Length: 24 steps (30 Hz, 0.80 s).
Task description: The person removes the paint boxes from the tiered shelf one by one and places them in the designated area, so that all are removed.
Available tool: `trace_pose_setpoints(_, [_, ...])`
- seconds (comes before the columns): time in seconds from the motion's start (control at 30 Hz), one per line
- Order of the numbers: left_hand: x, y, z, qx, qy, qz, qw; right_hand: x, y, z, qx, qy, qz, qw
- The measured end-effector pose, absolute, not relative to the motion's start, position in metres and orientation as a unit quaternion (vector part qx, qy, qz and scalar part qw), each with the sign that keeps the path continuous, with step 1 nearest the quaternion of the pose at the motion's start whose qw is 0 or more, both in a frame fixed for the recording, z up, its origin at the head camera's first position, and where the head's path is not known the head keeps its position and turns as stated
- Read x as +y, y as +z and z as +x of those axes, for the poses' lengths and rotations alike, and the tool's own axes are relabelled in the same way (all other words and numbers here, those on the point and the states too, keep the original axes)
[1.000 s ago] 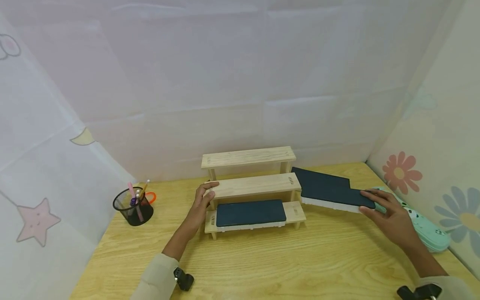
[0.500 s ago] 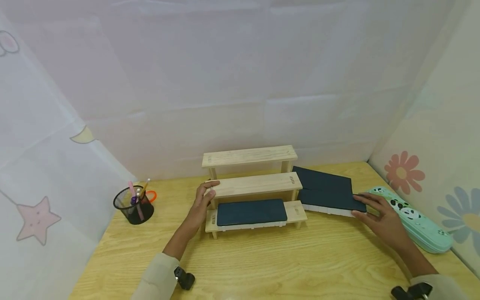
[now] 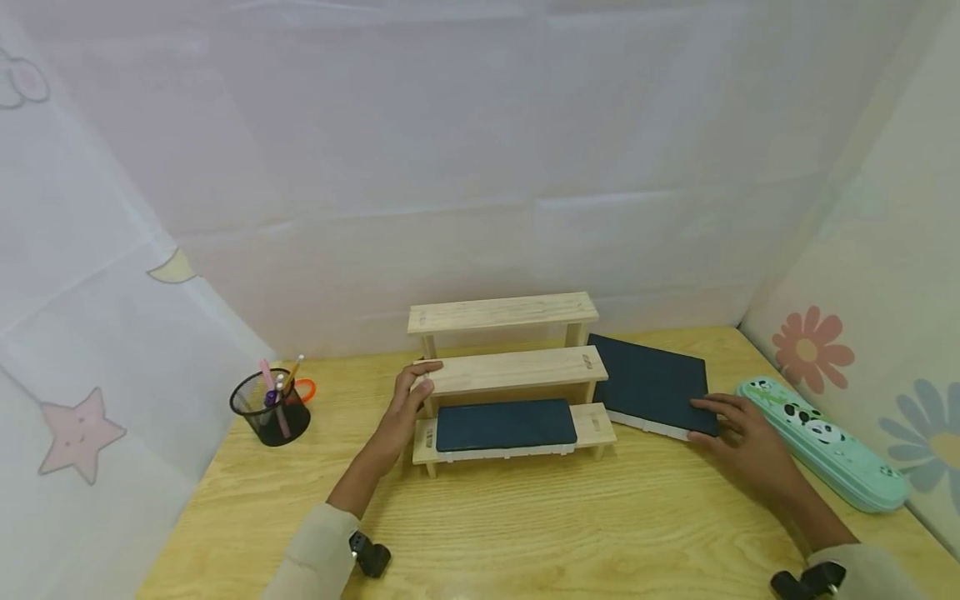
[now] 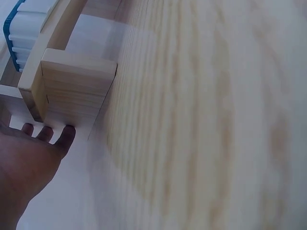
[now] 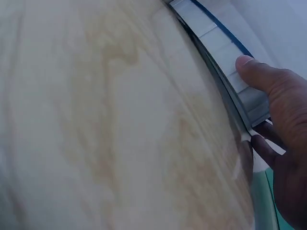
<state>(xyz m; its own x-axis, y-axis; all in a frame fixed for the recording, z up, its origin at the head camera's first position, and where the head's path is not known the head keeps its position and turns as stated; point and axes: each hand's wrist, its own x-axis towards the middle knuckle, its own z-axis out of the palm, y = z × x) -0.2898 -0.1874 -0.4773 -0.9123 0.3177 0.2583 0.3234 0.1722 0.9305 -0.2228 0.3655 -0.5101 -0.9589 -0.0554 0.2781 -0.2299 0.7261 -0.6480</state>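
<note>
Over on the right, the dark blue top beside the stand now reads as one clean outline; a second ago it showed a stepped edge, as though two pieces lay askew. The right hand [image 3: 746,450] has come leftward, bringing the near corner of the dark-topped box [image 3: 652,387] in toward the wooden stand [image 3: 517,372]. That hand grips the corner, thumb against the pale side wall (whether a second piece lies underneath, I can't tell from here). The box sits just right of the stand, angled to it; contact between them isn't clear. The left hand [image 3: 400,408] holds the middle shelf's left end, as before. A similar blue-topped box [image 3: 506,425] stays on the lowest shelf. To me, this looks like squaring up the loose box while the stand is steadied.
</note>
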Motion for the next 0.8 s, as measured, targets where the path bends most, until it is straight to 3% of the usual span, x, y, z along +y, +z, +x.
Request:
trace_pose_setpoints(0.37, [-0.2, -0.472, -0.287, -0.763, -0.614, -0.201, -0.038, 0.365, -0.519, -0.226, -0.93, 0.329, 0.099, 0.128])
trace_pose_setpoints(0.57, [-0.205, -0.475, -0.264, -0.719, -0.678, -0.147, -0.045, 0.365, -0.516, -0.224, -0.928, 0.321, 0.123, 0.142])
trace_pose_setpoints(0.8, [-0.197, -0.47, -0.231, -0.722, -0.676, -0.131, -0.061, 0.357, -0.5, -0.232, -0.896, 0.329, 0.184, 0.236])
